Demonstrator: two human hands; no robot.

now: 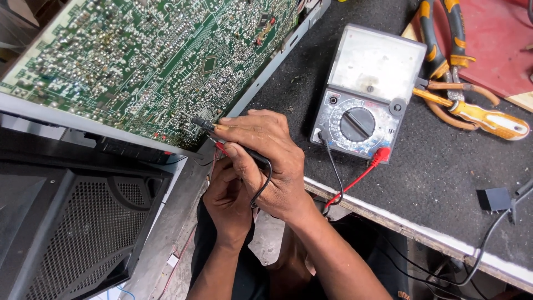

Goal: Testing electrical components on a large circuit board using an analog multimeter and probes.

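**Probing a circuit board beside an analogue meter**

While the right hand [266, 161] is clamped on a slim black probe [204, 124], its tip touches the green, solder-dotted circuit board [139, 61], which stands tilted in a grey frame. Beneath it, the left hand [227, 197] is curled shut around a red probe [220, 146], mostly hidden. Black and red leads run to a grey, boxy multimeter [363, 94] with a round dial, lying on the dark, coarse-textured worktop [444, 166]. Orange-handled pliers [444, 39] rest just beside it; a perforated black metal casing [72, 233] stands at lower left.
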